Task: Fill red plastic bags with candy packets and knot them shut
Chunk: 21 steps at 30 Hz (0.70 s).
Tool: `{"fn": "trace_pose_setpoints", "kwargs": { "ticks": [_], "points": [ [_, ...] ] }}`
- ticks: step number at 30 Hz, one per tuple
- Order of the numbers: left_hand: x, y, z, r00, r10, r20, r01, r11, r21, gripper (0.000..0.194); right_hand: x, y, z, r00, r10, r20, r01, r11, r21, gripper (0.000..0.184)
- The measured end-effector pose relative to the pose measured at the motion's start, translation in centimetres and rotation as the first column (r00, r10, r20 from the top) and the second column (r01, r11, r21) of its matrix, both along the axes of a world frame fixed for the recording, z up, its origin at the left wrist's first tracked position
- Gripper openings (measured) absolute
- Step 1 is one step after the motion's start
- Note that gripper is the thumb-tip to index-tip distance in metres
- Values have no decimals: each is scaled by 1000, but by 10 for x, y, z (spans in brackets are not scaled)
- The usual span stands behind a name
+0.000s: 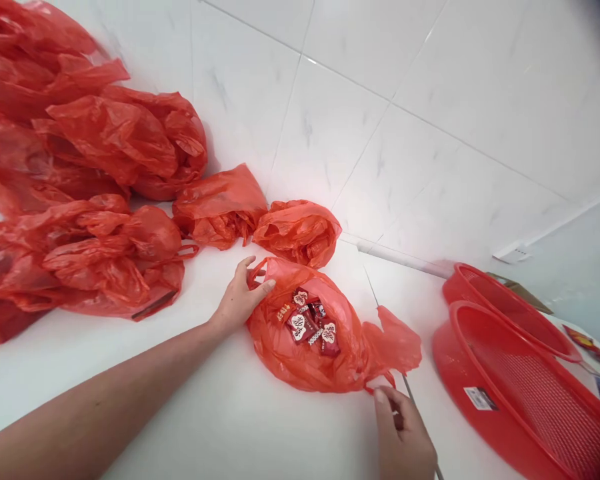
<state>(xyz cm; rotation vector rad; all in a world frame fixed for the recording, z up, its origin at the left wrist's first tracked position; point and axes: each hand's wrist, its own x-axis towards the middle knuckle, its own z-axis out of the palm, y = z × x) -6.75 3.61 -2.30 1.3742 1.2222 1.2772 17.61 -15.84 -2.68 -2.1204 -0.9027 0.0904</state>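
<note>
A red plastic bag (pixel 275 360) lies on the white surface with its mouth spread wide. Inside it rest several small red wrapped packets (pixel 300 323) with pale printed labels. At the bag's upper left edge, my left hand (pixel 243 293) grips a handle and the rim between thumb and fingers. My right hand (pixel 403 430) pinches the other handle at the bag's lower right. A loose flap of the same red plastic sticks out to the right, above my right hand.
Two red plastic baskets (pixel 473 390) with mesh insides stand on the right. Several filled red bags (pixel 110 247) are heaped on the left, and two smaller ones (pixel 297 230) sit against the white tiled wall (pixel 340 120). A wall socket (pixel 513 253) is at the right.
</note>
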Motion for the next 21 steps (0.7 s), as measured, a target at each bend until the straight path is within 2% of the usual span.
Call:
{"fn": "trace_pose_setpoints", "kwargs": {
  "ticks": [3,5,7,9,11,13,15,17,19,21],
  "points": [
    [1,-5,4,999,-23,42,23,1000,-13,65,-4,10,0,984,180,-5,-180,980,-83,34],
    [0,-6,9,997,-15,70,15,1000,1,59,-4,18,3,966,258,-19,-258,957,-131,30],
    [-1,-5,17,990,-41,132,43,999,-14,52,-3,25,10,961,275,-31,-276,957,-87,28],
    [-2,-6,31,976,-104,189,112,993,-31,48,-2,31,25,957,285,-59,-283,958,44,31],
    [-4,-7,50,971,-151,186,157,987,-19,42,1,37,47,937,328,-122,-301,933,198,32],
    [-6,-9,74,979,-149,140,147,989,26,36,8,44,73,898,394,-196,-317,888,333,30],
    [-7,-10,99,982,-151,116,141,986,89,31,17,54,99,868,434,-242,-302,848,435,27],
    [-8,-10,124,968,-209,141,183,967,175,25,27,68,119,850,453,-269,-260,805,533,24],
    [-10,-11,148,943,-281,179,230,939,257,23,32,82,133,801,523,-291,-238,724,648,22],
    [-11,-16,171,922,-339,186,275,913,302,24,32,94,144,702,643,-306,-236,616,752,20]
  ]
}}
